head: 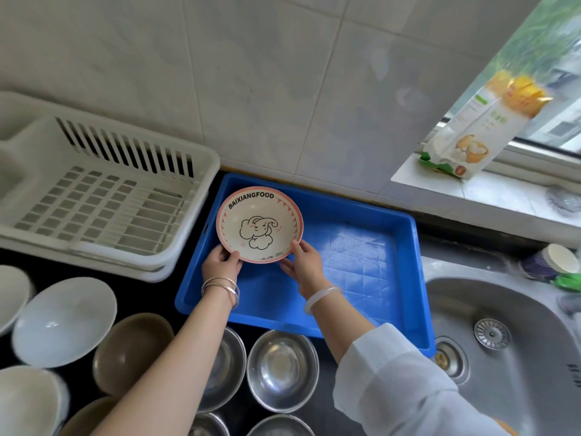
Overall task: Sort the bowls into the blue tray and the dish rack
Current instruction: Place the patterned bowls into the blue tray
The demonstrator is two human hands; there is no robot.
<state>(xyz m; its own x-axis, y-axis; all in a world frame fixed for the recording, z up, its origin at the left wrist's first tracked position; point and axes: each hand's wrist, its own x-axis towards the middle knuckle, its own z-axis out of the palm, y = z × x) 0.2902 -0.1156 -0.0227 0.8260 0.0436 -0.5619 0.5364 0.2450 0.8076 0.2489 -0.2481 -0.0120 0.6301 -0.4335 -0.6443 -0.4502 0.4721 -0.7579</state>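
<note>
With the left hand [220, 258] and right hand [303, 259] pinching only the near rim of the tilted, pink-rimmed ceramic elephant bowl [259, 224] over the blue plastic tray [361, 262]'s far-left corner, those 2 shallow grips could slip and chip it.

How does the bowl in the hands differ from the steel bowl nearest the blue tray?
The elephant bowl is cream with a pink rim and the print BAIXIANGFOOD; the steel bowl is plain shiny metal. The elephant bowl is held by both hands over the blue tray; the steel bowl rests on the counter. Both are round and empty.
</note>
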